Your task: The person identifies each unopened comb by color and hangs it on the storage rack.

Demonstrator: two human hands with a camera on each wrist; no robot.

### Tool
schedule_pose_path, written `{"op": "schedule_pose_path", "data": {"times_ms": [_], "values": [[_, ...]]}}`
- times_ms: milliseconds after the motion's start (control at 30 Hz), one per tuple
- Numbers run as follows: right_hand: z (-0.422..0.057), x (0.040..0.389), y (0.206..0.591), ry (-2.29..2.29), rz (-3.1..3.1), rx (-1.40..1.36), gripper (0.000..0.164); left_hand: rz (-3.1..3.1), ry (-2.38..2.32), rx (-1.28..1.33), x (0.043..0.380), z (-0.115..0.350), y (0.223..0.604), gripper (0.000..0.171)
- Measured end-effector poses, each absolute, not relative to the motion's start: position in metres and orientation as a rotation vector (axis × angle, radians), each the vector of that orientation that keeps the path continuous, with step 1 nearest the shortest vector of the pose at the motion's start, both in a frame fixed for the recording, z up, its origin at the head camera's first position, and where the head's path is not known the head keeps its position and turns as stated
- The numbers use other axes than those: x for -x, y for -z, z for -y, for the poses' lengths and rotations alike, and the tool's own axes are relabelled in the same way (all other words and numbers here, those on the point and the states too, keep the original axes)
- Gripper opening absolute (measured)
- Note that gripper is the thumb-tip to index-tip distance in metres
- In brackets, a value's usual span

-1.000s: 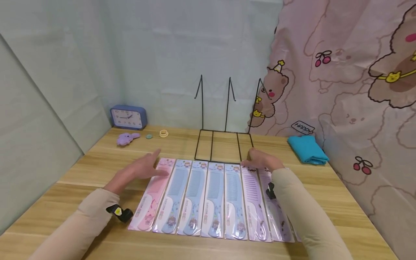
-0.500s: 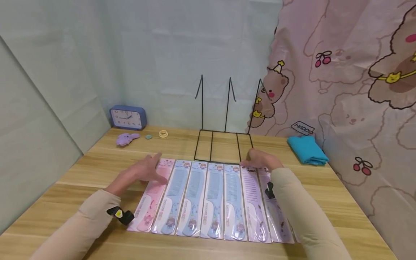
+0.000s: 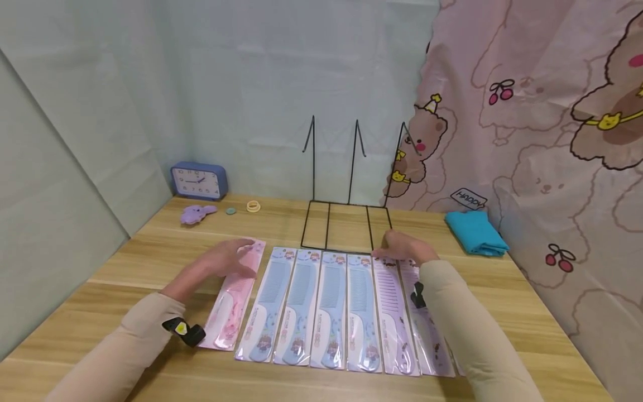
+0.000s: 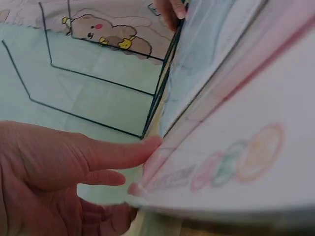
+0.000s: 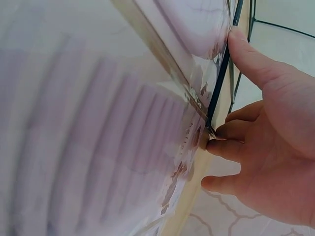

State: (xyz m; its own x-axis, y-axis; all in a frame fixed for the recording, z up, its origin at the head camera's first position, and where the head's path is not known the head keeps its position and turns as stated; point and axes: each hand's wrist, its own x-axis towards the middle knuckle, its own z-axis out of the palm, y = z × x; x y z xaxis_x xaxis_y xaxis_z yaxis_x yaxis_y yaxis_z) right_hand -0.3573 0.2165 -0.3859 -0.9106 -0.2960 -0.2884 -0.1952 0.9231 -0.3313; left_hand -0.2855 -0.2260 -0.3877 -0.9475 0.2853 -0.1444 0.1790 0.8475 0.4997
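Observation:
My left hand (image 3: 223, 259) pinches a pink comb in a clear-fronted package (image 3: 236, 298) near its upper end. In the left wrist view, thumb and fingers of the left hand (image 4: 59, 172) meet the pink package's end (image 4: 224, 167). Several packaged blue combs (image 3: 300, 287) lie side by side in a row to its right, followed by packaged purple combs (image 3: 389, 290). My right hand (image 3: 404, 247) rests at the top ends of the purple packages, fingers loosely bent. Beside its thumb runs the front bar of a black wire rack (image 3: 313, 167). The right sleeve hides the row's right end.
At the back left of the wooden table (image 3: 125, 290) stand a blue clock (image 3: 198, 181), a purple plush-like toy (image 3: 195, 214), a small green disc (image 3: 230, 211) and a pale yellow ring (image 3: 253, 210). Folded turquoise cloth (image 3: 474, 234) lies at the right. Curtains enclose the back.
My left hand has closed its thumb and fingers on the pink comb package. The package has shifted up and away from the blue ones, leaving a gap. The right hand stays put.

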Motion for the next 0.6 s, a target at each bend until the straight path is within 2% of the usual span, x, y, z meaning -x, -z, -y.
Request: {"op": "schedule_pose_path", "data": {"times_ms": [167, 333, 600], "values": [[-0.217, 0.356, 0.385, 0.426, -2.752, 0.369, 0.045, -2.753, -0.92, -0.437, 0.292, 0.242, 0.381, 0.071], [-0.216, 0.354, 0.384, 0.428, -2.759, 0.364, 0.045, -2.659, -1.118, -0.632, 0.291, 0.252, 0.367, 0.075], [-0.216, 0.352, 0.384, 0.4, -2.764, 0.334, 0.047, -2.454, -1.47, -0.743, 0.28, 0.248, 0.337, 0.085]]}}
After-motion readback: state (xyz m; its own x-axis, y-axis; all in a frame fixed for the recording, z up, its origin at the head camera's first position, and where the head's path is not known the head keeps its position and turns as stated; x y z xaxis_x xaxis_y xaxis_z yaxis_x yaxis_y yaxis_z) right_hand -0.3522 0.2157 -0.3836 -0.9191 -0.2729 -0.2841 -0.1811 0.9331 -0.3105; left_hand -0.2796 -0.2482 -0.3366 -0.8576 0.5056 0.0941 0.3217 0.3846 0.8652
